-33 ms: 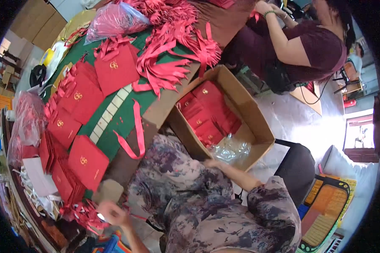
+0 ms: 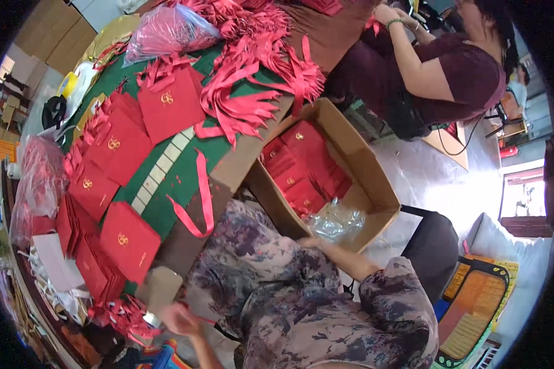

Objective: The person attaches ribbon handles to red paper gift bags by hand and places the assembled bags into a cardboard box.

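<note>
My left hand [image 2: 180, 318] is at the near left corner of the table, smeared by motion, so its fingers do not read clearly. Beside it are a pale flat object with rounded corners [image 2: 163, 288] at the table edge and a small white thing [image 2: 151, 319] I cannot identify. My right hand [image 2: 311, 242] lies low against my patterned clothing, close to the cardboard box [image 2: 375, 178]; its fingers are mostly hidden. Nearest my left hand on the table is a red paper gift bag [image 2: 129, 240] with gold print. A loose red ribbon [image 2: 203, 190] curves over the table edge.
More red bags [image 2: 169, 104] and a heap of red ribbons [image 2: 243, 92] cover the green tabletop [image 2: 172, 178]. Red bags and clear plastic [image 2: 335, 220] lie in the box. Another person [image 2: 428, 74] works at the far right. A black chair [image 2: 434, 240] stands at my right.
My left hand has shifted slightly right and down, away from the stacked bags. My right hand has stayed in place. The whole view has moved a little.
</note>
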Demonstrator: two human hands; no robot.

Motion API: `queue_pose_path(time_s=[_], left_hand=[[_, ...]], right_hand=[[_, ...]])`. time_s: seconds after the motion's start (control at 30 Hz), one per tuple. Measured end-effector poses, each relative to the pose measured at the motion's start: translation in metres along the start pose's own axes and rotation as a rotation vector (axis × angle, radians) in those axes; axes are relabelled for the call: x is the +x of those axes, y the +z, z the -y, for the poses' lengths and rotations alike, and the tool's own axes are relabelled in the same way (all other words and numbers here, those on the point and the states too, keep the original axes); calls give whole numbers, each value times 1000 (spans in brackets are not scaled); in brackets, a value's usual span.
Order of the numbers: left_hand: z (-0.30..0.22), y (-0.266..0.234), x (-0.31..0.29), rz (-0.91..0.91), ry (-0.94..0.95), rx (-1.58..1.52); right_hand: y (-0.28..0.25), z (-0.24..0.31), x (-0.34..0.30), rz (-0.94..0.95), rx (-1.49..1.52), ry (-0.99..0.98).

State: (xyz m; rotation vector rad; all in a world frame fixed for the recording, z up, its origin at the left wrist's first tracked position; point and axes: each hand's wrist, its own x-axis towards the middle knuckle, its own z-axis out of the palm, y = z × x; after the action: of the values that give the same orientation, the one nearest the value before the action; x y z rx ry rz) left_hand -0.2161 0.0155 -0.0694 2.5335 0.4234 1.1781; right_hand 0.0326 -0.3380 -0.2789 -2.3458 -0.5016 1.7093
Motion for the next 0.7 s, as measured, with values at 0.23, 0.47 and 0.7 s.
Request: queue_pose_path(time_s=[0.23,0.47,0.7], left_hand=[[-20,33,-171,698,-1158,18],[-10,57,-149,785,-1405,12],[-5,56,-141,819,-1506,-13]], right_hand=[[13,-35,-100,102,531,-124],[-58,47,-120,23,408,-27],[-9,92,8,131,476,74]])
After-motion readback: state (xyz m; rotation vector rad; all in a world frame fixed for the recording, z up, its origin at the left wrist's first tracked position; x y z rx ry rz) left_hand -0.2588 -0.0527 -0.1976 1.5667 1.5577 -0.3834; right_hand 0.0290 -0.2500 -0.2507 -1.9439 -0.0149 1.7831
